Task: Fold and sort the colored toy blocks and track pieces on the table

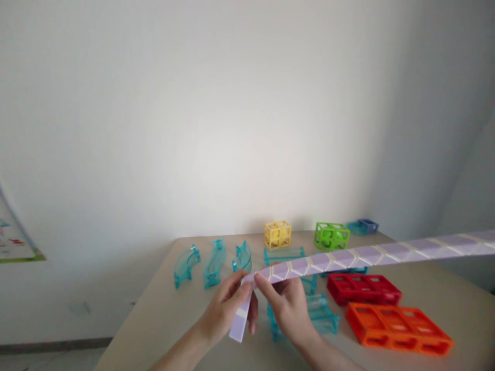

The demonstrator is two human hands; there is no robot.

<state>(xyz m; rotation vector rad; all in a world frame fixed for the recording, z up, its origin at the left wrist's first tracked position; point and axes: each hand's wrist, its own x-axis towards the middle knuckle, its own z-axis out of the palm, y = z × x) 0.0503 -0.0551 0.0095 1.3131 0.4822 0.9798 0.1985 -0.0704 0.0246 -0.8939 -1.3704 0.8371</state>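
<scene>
A long lilac strip [340, 259] with pale zigzag lines runs from my hands out past the right edge of the view. My left hand [228, 304] pinches it close to its near end, which folds down and hangs below the fingers. Just to the right, my right hand [288, 306] grips the same strip, thumb on top and fingers beneath. Both hands are closed and held above the table, almost touching. Under and behind my right hand lie clear teal track pieces [325, 322], partly hidden by it.
On the table [154, 330] several curved teal pieces [215, 263] lie at the left. A yellow frame block [277, 234] and a green one [331, 236] stand near the wall. Red [363, 288] and orange [398, 327] frames lie at the right, a blue piece [368, 225] in the far corner.
</scene>
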